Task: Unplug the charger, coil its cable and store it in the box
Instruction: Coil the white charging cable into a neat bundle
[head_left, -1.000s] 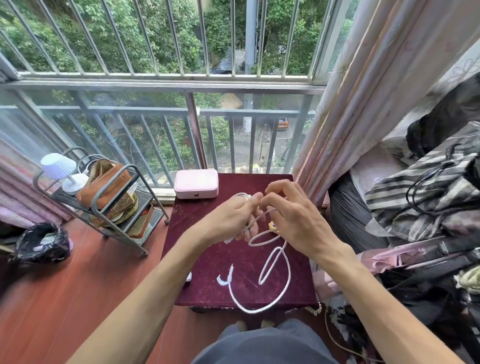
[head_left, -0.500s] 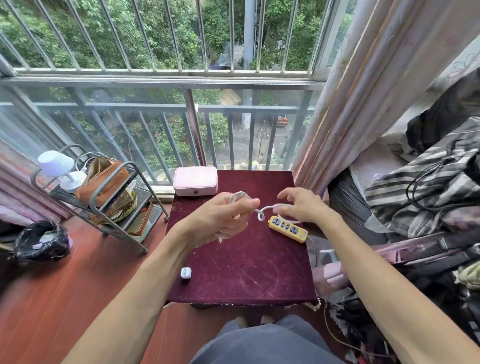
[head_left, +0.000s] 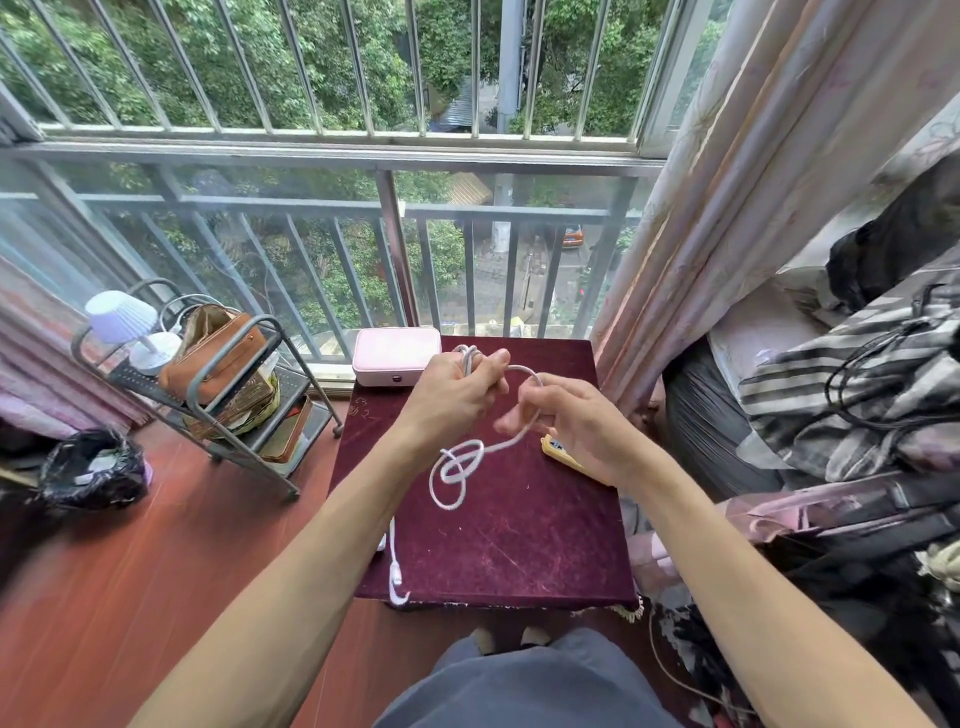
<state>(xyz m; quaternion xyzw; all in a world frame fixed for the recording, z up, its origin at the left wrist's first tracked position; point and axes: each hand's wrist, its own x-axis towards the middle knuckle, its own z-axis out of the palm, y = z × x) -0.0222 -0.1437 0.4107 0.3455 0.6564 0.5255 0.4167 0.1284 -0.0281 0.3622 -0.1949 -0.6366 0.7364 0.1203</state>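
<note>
Left grip (head_left: 457, 387) curled round coils of thin white charger cable (head_left: 445, 456), raised over dark red velvet tabletop (head_left: 519, 540); right grip (head_left: 566, 421) curled on same cable, just beside. Loose loops lying on tabletop. Pink rectangular box (head_left: 396, 356) at far edge, near grey metal balcony railing (head_left: 395, 166).

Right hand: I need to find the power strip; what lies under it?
One end of the yellow power strip shows below the right hand, on the burgundy table. The hand, holding the white cable, covers the rest of the strip.
</note>
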